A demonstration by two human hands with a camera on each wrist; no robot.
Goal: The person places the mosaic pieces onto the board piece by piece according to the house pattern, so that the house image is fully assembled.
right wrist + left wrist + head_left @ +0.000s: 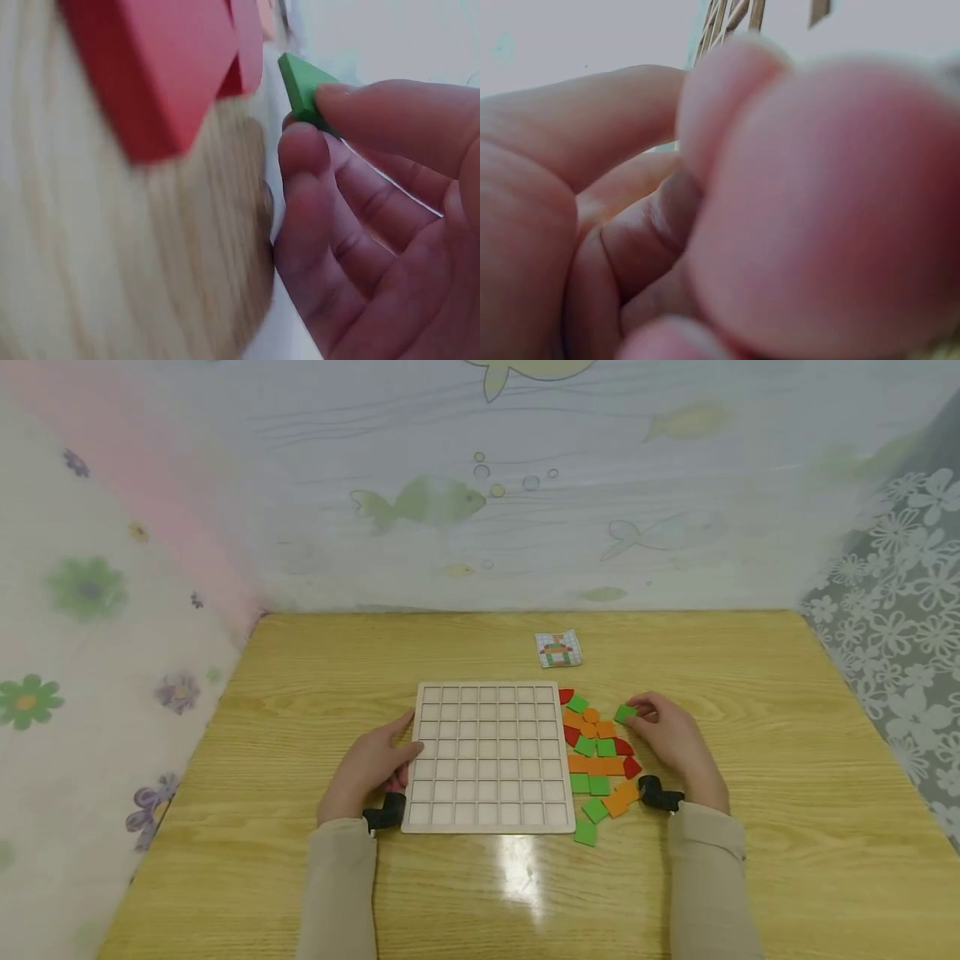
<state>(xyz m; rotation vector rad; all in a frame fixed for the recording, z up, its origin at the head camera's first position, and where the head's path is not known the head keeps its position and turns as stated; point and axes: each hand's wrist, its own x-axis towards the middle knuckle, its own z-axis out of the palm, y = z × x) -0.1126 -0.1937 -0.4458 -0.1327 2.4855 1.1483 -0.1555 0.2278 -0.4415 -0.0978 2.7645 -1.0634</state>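
Observation:
A pale wooden grid board (487, 749) lies flat on the table, its square cells bare. At its left edge my left hand (372, 762) grips it, the thumb over the rim; the left wrist view is mostly blurred fingers (637, 240). Beyond the right side of the board, my right hand (671, 739) pinches a green tile (304, 86) between thumb and fingertips, raised off the table in the right wrist view. Loose tiles spread along the board's right edge: green squares (606, 747), orange squares (596, 766), orange round ones (591, 716) and red curved-edge ones (632, 767).
A small pattern card (558, 649) with a coloured figure on a grid lies behind the board. The wooden table (225, 860) meets a fish-patterned wall (442, 543) at the back. Black wrist cameras (660, 794) sit at both cuffs.

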